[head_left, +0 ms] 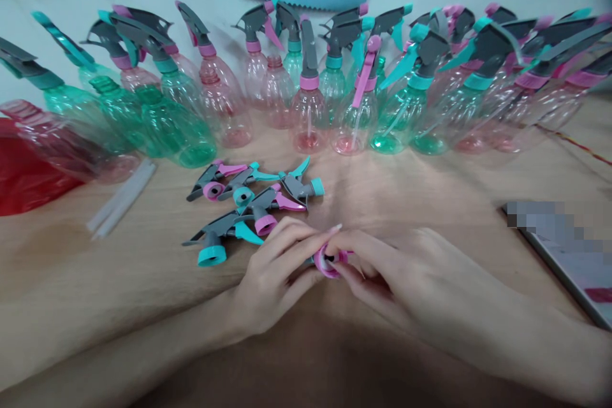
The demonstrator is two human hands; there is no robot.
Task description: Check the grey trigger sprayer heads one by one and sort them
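Observation:
Between my two hands is a spray trigger head with a pink collar (327,271), its opening turned toward me; the rest of it is mostly hidden behind my fingers. My left hand (282,268) is closed around it from the left. From the right, my right hand (392,268) pinches at the collar's opening with thumb and forefinger; whether a small part sits in those fingertips I cannot make out. Just beyond my left hand lie several loose grey trigger heads, among them one with a turquoise collar (211,256) and one with a pink collar (266,224).
Spray bottles, such as a pink one (308,121) and a green one (389,131), line the table's back. Open bottles (179,127) stand at the left. White tubes (123,199) lie near a red plastic bag (29,172). A flat device (564,255) lies at the right.

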